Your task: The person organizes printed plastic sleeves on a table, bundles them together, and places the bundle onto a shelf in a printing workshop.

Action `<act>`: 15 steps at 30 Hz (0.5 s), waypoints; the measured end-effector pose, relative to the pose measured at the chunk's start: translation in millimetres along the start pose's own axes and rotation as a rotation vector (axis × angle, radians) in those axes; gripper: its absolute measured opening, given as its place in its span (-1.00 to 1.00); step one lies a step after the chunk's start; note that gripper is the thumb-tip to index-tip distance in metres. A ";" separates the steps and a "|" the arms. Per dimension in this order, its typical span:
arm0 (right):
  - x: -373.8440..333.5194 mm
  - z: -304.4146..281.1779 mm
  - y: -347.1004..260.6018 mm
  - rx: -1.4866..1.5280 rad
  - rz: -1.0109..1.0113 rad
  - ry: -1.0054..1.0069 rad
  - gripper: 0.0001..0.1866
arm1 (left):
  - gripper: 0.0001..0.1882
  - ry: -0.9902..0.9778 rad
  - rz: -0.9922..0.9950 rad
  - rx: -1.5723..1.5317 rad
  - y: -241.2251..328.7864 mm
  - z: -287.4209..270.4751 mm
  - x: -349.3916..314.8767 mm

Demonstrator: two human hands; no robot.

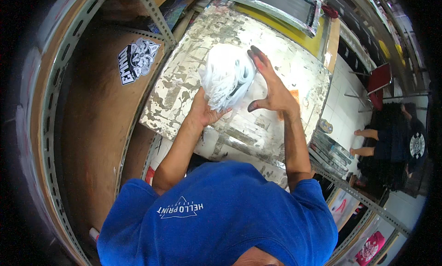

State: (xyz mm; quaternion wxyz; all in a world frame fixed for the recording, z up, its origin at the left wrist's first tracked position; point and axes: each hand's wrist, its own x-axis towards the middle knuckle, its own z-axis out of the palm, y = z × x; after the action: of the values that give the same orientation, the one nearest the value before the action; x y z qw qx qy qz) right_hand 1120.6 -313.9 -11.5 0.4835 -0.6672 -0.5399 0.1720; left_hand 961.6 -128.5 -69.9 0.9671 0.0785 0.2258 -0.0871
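Observation:
A thick folded bundle of thin white plastic sheets or bags (226, 77) is held above the worktable (179, 88); which of the two it is, I cannot tell. My left hand (205, 110) grips its lower left side, the thumb along the bottom edge. Glare washes out the bundle's upper part. To its right, my right hand (271, 86) is open, thumb and fingers spread wide, with dark stains on the tips. Its index finger comes close to the bundle's right edge; whether they touch is hard to see. Paint patches cover the tabletop.
A framed printing screen (281, 8) lies over a yellow board (276, 29) at the table's far side. Metal shelving with a wooden panel (96, 109) stands close on the left. Stacked frames (329, 153) are at the right, and another person (391, 144) is beyond them.

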 end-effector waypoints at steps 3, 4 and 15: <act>20.9 -16.3 -25.1 -0.101 -0.069 -0.133 0.48 | -0.21 0.184 -0.241 0.436 10.1 -2.5 -11.9; 28.2 -20.2 -37.0 -0.188 0.053 -0.229 0.52 | -0.14 0.393 -0.268 0.613 8.7 -19.0 -9.5; -26.0 5.2 23.9 0.351 0.176 0.029 0.37 | 0.26 -0.048 0.909 1.207 1.9 -14.0 -27.9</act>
State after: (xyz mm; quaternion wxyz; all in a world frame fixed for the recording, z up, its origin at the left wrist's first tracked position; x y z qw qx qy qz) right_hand 1120.6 -333.3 -41.4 0.5830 -0.6199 -0.4342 0.2956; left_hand 931.4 -120.3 -69.5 0.7016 0.6781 0.0633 0.2098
